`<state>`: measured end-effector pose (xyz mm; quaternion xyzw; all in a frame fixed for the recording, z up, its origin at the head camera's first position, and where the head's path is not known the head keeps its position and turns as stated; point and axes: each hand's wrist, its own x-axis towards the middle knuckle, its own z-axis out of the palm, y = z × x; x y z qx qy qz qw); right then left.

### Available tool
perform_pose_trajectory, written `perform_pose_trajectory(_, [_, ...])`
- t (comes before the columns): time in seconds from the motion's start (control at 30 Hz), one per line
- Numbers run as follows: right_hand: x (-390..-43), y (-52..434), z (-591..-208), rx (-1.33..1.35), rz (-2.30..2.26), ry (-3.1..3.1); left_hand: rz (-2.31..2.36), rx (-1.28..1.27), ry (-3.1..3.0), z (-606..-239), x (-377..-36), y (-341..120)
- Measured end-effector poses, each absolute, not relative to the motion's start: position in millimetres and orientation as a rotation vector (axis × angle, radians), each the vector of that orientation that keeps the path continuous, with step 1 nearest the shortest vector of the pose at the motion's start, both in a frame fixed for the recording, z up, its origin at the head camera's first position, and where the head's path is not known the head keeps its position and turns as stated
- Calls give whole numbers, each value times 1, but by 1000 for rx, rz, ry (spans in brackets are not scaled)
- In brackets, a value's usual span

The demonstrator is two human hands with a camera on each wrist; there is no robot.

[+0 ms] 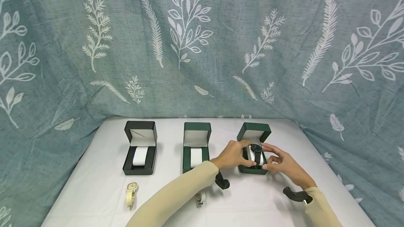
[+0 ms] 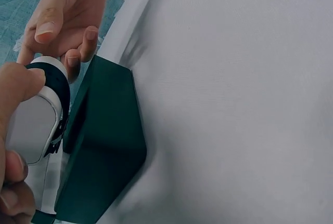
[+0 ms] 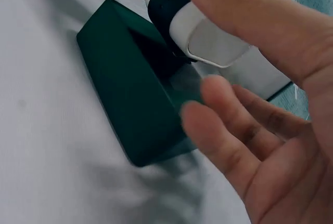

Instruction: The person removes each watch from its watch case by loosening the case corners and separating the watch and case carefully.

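Note:
My left hand (image 1: 231,155) grips a white cushion (image 1: 261,160) wrapped by a black wristwatch (image 1: 256,149), dial facing up. Its thumb presses on the strap in the left wrist view, while its other fingers hold the cushion's end. Just beneath is an open green watch box (image 1: 253,171), its lid raised behind. On the cushion's right side is my right hand (image 1: 282,164), fingers spread and loosely bent. In the right wrist view its thumb (image 3: 234,3) lies at the strap, and the remaining fingers stand apart from the cushion, beside the box.
Another open green box (image 1: 186,158) stands mid-table and an open black box (image 1: 139,171) at left, each with a white cushion. A cream wristwatch (image 1: 130,193) lies in front of the black box. A white watch (image 1: 200,198) is partly behind my left sleeve (image 1: 180,193).

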<state>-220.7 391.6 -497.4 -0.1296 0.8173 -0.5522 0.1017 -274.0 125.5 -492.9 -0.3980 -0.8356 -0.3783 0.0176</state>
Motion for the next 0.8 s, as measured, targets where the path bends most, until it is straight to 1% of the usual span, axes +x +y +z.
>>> perform_pose_trajectory(0.43, [-224,376,-493,-321,-1585,2336,-1249,-1280,-2553,-492,-273,123])
perform_pose_trajectory(0.8, [-224,373,-498,-365,-1670,2373,-1346,-1319,-2556,-490,-273,121])
